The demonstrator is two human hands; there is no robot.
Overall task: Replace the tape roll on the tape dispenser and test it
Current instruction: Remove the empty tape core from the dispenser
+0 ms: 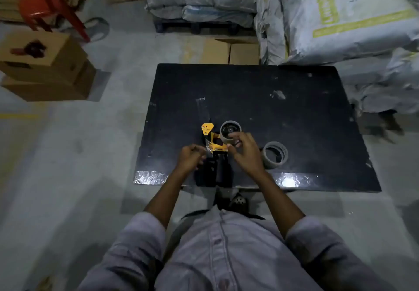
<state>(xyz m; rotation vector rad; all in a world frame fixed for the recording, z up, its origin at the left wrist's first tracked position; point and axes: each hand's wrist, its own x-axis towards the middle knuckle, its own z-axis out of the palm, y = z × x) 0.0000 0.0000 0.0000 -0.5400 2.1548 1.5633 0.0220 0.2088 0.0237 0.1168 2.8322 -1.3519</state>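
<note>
A yellow and black tape dispenser (212,142) lies on the black table (283,109) near its front edge, its black handle pointing toward me. A grey tape roll (229,131) sits on the dispenser's hub. My right hand (246,152) grips that roll from the near side. My left hand (190,158) pinches at the dispenser's front end by the blade, and I cannot tell whether a tape end lies in the fingers. A second grey roll (275,154) lies flat on the table just right of my right hand.
A strip of clear tape (202,106) is stuck on the table beyond the dispenser. Cardboard boxes (43,63) stand on the floor at left, more boxes (229,51) behind the table. Stacked sacks (340,18) crowd the back and right side.
</note>
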